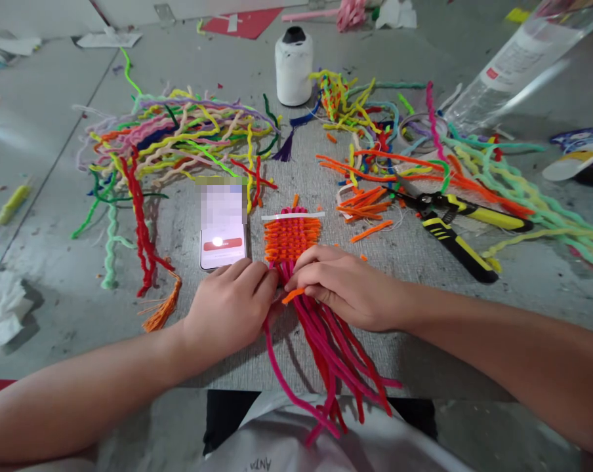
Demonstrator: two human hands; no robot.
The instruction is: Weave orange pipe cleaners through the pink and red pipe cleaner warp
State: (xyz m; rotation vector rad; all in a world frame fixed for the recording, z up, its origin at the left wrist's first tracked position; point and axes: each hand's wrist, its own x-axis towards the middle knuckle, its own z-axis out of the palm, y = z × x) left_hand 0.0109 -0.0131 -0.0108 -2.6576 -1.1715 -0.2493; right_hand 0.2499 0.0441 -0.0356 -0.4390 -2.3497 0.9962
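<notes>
In front of me lies a small woven piece [291,237] of orange rows crossed by pink and red pipe cleaners, with a white strip [292,216] across its top. Its long pink and red pipe cleaners [321,328] trail toward the table's front edge. My left hand [237,298] is closed on the pink strands just below the weave, its fingertips partly hidden. My right hand [338,285] pinches a short orange pipe cleaner [293,295] among the same strands. Left of the weave, a phone [222,242] lies screen up beside my left hand.
Yellow-and-black pliers [456,236] rest at right beside cut orange pieces [368,203]. A pile of colourful pipe cleaners [173,131] spreads at the back left. Behind stands a white bottle [294,69]; a clear plastic bottle [513,72] is at the far right. An orange tassel [163,305] lies left.
</notes>
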